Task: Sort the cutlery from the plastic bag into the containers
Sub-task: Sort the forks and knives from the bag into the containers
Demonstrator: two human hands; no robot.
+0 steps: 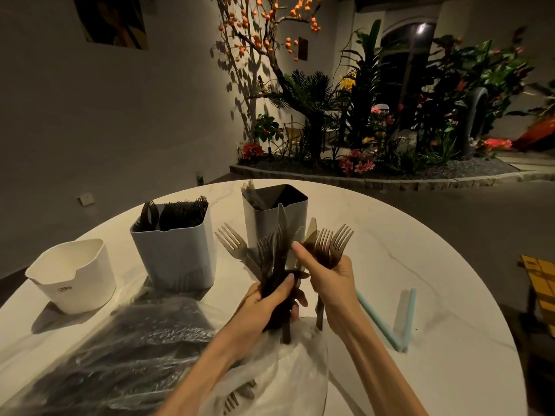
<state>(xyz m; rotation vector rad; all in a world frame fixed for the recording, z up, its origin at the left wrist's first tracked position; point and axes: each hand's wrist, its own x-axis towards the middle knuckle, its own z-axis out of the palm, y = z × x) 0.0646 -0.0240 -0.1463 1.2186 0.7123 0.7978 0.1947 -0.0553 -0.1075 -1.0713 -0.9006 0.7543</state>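
My left hand [270,304] grips a bundle of dark plastic cutlery [274,256], forks and knives fanned upward above the plastic bag [279,367]. Beside it, my right hand [327,277] holds a few forks [333,241] upright, its thumb reaching toward the bundle. Three white containers stand on the table: a low one [72,274] at far left showing nothing inside, a middle one [177,250] packed with dark forks, and a right one [276,214] behind the hands with a few pieces in its left corner. More forks lie inside the bag at the bottom.
A second clear bag of dark cutlery [126,352] lies flat at the left front of the round white marble table [420,253]. Two pale blue straws [390,319] lie to the right of my arms. A planted bed with flowers sits beyond the table.
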